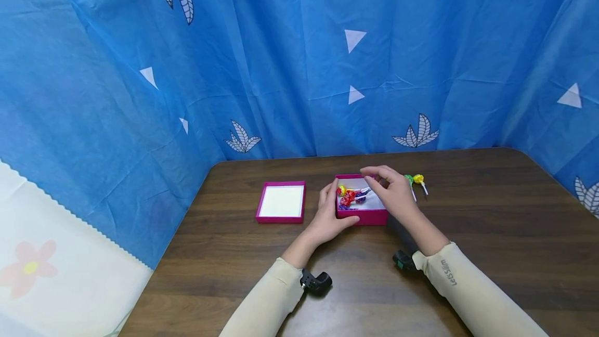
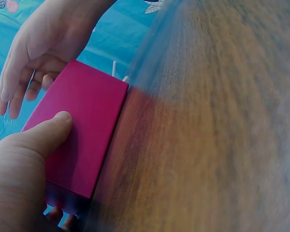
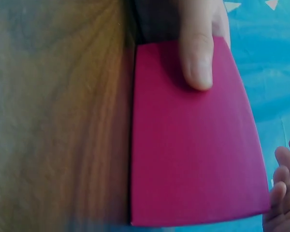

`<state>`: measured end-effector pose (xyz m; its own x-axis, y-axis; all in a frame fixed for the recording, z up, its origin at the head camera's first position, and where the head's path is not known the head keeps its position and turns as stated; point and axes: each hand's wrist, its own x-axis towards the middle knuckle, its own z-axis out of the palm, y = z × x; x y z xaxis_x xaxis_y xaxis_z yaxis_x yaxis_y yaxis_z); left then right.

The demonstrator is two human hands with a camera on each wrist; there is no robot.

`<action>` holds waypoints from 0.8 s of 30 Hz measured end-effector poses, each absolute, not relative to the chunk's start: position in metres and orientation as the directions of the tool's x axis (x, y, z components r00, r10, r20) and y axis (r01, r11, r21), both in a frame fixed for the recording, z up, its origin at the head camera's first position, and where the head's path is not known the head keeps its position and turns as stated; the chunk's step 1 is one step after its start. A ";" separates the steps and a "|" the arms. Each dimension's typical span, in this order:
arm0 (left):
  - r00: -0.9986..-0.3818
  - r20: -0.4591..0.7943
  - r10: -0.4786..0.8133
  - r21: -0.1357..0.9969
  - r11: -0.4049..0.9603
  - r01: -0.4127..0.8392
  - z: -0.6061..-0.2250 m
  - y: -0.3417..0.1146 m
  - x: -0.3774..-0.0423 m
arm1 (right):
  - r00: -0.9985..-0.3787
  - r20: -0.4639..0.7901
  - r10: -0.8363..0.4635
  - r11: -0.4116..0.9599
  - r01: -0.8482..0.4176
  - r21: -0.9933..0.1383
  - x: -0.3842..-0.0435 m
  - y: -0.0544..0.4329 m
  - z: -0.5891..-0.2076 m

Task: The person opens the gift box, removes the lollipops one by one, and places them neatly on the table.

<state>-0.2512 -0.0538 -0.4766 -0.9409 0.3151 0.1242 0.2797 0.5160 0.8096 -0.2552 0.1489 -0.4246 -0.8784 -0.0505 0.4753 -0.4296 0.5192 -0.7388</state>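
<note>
A magenta box [image 1: 362,217] with a white inside stands uncovered on the table. Several wrapped lollipops, among them a red lollipop [image 1: 347,199] and a yellow one, lie in its left part with white sticks. My left hand [image 1: 326,220] grips the box's near left corner, the thumb [image 2: 55,133] on the front wall and the fingers along the left side. Over the box's right side hovers my right hand [image 1: 393,191], fingers loosely bent, thumb and index finger apart, nothing visible between them. Just right of the box lie a yellow lollipop [image 1: 418,178] and a green lollipop [image 1: 409,178].
To the left of the box lies its magenta lid [image 1: 281,219], white inside facing up. The brown wooden table [image 1: 210,274] ends at a blue curtain [image 1: 281,66] behind. Each forearm wears a wrist camera, such as the black one [image 1: 317,282] on the left.
</note>
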 end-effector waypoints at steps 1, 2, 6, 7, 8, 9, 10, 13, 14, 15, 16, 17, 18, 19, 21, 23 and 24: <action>-0.940 0.126 0.317 0.811 0.513 0.282 -0.476 -0.054 -0.251 | -0.881 0.469 -0.057 0.518 -0.428 -0.741 -0.255 0.148 -0.425; -0.939 0.127 0.319 0.812 0.511 0.283 -0.476 -0.054 -0.251 | -0.883 0.465 -0.067 0.516 -0.430 -0.741 -0.255 0.146 -0.426; -0.937 0.131 0.325 0.817 0.500 0.287 -0.476 -0.054 -0.251 | -0.884 0.451 -0.127 0.512 -0.448 -0.733 -0.256 0.142 -0.431; -0.936 0.132 0.326 0.817 0.499 0.289 -0.476 -0.054 -0.251 | -0.885 0.444 -0.141 0.517 -0.448 -0.729 -0.256 0.141 -0.432; -0.935 0.133 0.328 0.815 0.501 0.291 -0.476 -0.054 -0.252 | -0.886 0.438 -0.153 0.522 -0.449 -0.725 -0.256 0.141 -0.433; -0.934 0.134 0.330 0.814 0.502 0.294 -0.476 -0.054 -0.252 | -0.888 0.430 -0.161 0.531 -0.445 -0.721 -0.257 0.140 -0.434; -0.934 0.134 0.332 0.812 0.504 0.296 -0.476 -0.054 -0.252 | -0.891 0.422 -0.167 0.545 -0.440 -0.714 -0.257 0.139 -0.435; -0.932 0.135 0.337 0.809 0.506 0.300 -0.476 -0.054 -0.253 | -0.904 0.393 -0.169 0.595 -0.411 -0.690 -0.259 0.138 -0.435; -0.931 0.136 0.337 0.807 0.507 0.302 -0.475 -0.054 -0.253 | -0.910 0.377 -0.171 0.607 -0.399 -0.687 -0.260 0.137 -0.435; -0.931 0.137 0.337 0.808 0.506 0.302 -0.475 -0.054 -0.254 | -0.916 0.362 -0.175 0.621 -0.388 -0.681 -0.261 0.136 -0.434; -0.931 0.138 0.337 0.808 0.506 0.303 -0.475 -0.054 -0.254 | -0.920 0.348 -0.183 0.632 -0.381 -0.675 -0.261 0.135 -0.432; -0.931 0.141 0.338 0.808 0.504 0.305 -0.474 -0.055 -0.254 | -0.923 0.334 -0.193 0.640 -0.376 -0.670 -0.262 0.134 -0.432; -0.930 0.142 0.339 0.809 0.502 0.306 -0.474 -0.055 -0.254 | -0.926 0.317 -0.205 0.647 -0.371 -0.666 -0.263 0.133 -0.431; -0.930 0.141 0.340 0.808 0.503 0.306 -0.475 -0.055 -0.254 | -0.928 0.302 -0.219 0.652 -0.369 -0.663 -0.264 0.133 -0.430; -0.929 0.141 0.343 0.809 0.501 0.308 -0.476 -0.055 -0.254 | -0.929 0.271 -0.251 0.658 -0.369 -0.657 -0.265 0.133 -0.428; -0.928 0.144 0.344 0.811 0.496 0.309 -0.477 -0.055 -0.254 | -0.929 0.234 -0.288 0.659 -0.369 -0.655 -0.266 0.134 -0.427; -0.928 0.142 0.345 0.813 0.495 0.308 -0.477 -0.055 -0.254 | -0.928 0.213 -0.305 0.660 -0.368 -0.655 -0.267 0.135 -0.426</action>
